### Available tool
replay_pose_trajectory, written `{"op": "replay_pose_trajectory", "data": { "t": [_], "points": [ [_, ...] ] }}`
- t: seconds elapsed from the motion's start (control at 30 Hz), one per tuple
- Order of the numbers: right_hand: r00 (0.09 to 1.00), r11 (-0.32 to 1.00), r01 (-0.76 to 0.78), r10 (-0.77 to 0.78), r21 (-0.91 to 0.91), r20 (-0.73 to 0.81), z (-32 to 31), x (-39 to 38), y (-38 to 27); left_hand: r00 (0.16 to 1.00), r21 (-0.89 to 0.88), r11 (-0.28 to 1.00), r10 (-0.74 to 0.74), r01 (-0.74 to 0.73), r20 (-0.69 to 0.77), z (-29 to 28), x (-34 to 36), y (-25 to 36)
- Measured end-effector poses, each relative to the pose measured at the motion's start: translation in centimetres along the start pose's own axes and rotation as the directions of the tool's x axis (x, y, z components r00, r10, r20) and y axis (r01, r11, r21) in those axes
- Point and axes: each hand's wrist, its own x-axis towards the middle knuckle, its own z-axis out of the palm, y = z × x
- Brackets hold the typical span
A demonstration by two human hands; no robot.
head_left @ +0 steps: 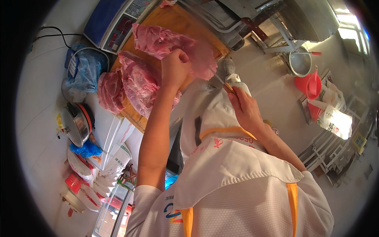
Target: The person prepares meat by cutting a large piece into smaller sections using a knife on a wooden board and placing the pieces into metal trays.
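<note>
A large slab of raw pink meat [199, 57] lies along the far right part of a wooden board [185, 21]. My left hand [175, 68] is closed at its near edge, fingers curled onto the meat; the fingertips are partly hidden. My right hand [244, 108] grips a knife [218, 78] by its wooden handle. The narrow blade reaches up to the slab's right end, where its tip is hard to make out. Left of my left hand lie another big piece of raw meat [140, 85] and a smaller piece [109, 91].
A scale [118, 33] stands beyond the board's left side, with a blue plastic bag [87, 71] beside it. A lidded pan [75, 124] is farther left. On the floor at right are a metal basin [300, 63] and a red bucket [307, 86]. Metal equipment [308, 19] stands at far right.
</note>
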Motion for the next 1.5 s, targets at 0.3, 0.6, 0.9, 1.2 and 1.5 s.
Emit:
{"op": "replay_pose_trajectory", "data": {
  "t": [0.3,0.6,0.9,1.2,1.5],
  "points": [
    [0.999,1.000,0.020,-0.021,0.014,0.035,1.2,-0.3,-0.4,0.997,0.051,0.996,0.078,-0.077,-0.026,-0.7,0.0,-0.4],
    [0.999,0.998,0.028,-0.027,-0.053,0.030,1.9,0.8,-0.9,0.999,0.015,0.999,0.052,-0.051,-0.018,-0.8,0.0,0.3],
    [0.998,0.981,-0.010,0.020,-0.195,0.053,3.1,2.7,-3.2,0.994,0.058,0.993,0.104,-0.102,-0.036,0.0,0.0,-0.6],
    [0.999,0.965,-0.030,0.039,-0.260,0.027,0.8,1.8,-2.7,0.995,0.034,0.995,0.092,-0.091,-0.036,-0.8,-0.8,-0.9],
    [1.000,0.989,-0.013,0.013,-0.150,-0.001,-0.8,4.1,-2.3,0.978,0.105,0.981,0.173,-0.161,-0.118,0.2,-1.1,-1.4]
  ]
}}
